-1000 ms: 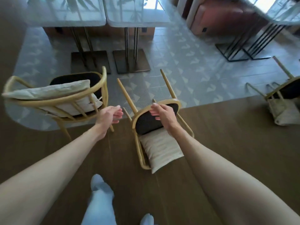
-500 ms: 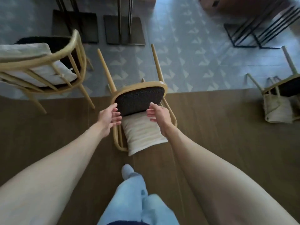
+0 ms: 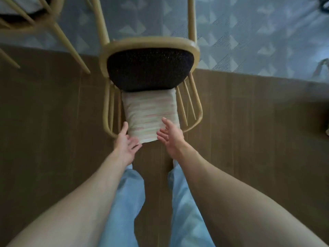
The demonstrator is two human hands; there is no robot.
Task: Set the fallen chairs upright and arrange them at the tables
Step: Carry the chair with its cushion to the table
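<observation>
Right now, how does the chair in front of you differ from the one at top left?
The fallen chair lies on its back on the wood floor, legs pointing away, dark seat and striped cushion in full view. The other chair is mostly cut off by the frame; only its legs and part of its frame show. Left hand and right hand, both open, flank the fallen chair's cushion; nothing is near the other chair. Both have pale wooden frames.

No text, label, brand, number or sign can be read anywhere in the frame.
</observation>
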